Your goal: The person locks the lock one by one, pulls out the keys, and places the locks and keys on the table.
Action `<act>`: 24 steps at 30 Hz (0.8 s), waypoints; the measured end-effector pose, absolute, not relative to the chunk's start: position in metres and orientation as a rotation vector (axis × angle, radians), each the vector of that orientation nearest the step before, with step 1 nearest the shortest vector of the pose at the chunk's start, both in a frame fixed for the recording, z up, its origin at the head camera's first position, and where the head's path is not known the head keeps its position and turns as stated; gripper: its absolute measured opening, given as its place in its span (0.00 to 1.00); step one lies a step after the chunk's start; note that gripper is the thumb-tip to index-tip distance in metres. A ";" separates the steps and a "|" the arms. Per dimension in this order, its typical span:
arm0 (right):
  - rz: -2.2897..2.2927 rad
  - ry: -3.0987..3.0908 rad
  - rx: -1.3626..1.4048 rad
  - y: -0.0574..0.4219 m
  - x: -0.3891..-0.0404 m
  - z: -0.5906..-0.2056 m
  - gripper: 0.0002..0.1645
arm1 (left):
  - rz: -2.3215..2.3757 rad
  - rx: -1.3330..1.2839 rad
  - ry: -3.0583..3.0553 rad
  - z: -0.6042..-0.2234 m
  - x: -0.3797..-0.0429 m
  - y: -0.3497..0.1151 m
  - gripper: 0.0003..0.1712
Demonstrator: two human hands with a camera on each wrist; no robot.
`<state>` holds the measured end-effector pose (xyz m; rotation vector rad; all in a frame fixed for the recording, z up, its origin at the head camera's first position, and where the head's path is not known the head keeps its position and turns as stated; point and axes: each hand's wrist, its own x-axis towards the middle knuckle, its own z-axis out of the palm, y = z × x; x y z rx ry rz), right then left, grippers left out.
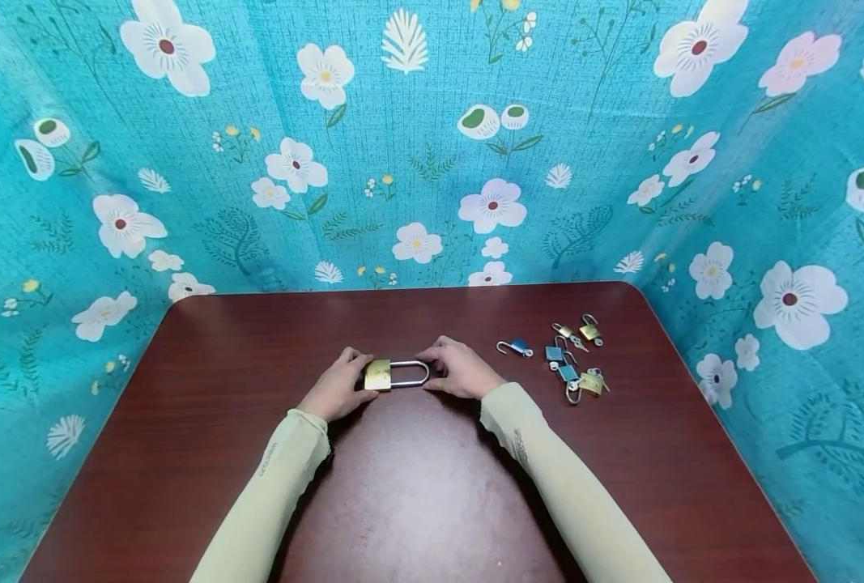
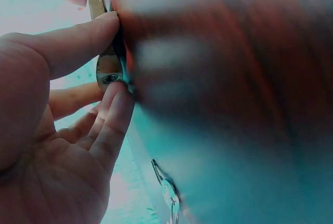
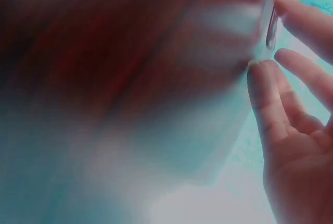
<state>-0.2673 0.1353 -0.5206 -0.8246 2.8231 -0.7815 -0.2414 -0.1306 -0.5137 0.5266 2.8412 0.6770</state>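
A large brass padlock [image 1: 377,376] with a long steel shackle lies in the middle of the table, its shackle pointing right. My left hand [image 1: 338,385] grips the brass body at its left end, thumb on the near side and fingers on the far side. In the left wrist view the keyhole end of the padlock [image 2: 108,73] shows between the thumb and fingers. My right hand [image 1: 462,368] holds the rounded end of the shackle [image 1: 426,372] between thumb and fingers. In the right wrist view, one digit touches the shackle [image 3: 271,34] while other fingertips stay apart from it.
On the right of the dark red table [image 1: 206,389] lie several small padlocks: a blue padlock [image 1: 521,347], more blue ones [image 1: 567,373], and brass ones [image 1: 589,332], some with keys. A blue flowered cloth [image 1: 417,162] hangs behind and at the sides.
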 end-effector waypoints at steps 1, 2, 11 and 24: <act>-0.790 2.835 -0.827 0.139 -0.267 -0.520 0.29 | 0.679 0.529 2.843 -0.513 -0.241 -0.131 0.38; -0.796 2.849 -0.828 0.144 -0.266 -0.519 0.28 | 0.681 0.533 2.844 -0.513 -0.240 -0.131 0.38; -0.745 3.072 -0.493 0.203 -0.267 -0.498 0.26 | 0.690 0.546 2.879 -0.512 -0.235 -0.137 0.38; -0.572 3.076 -0.204 0.263 -0.263 -0.504 0.25 | 0.615 0.686 3.007 -0.511 -0.222 -0.147 0.31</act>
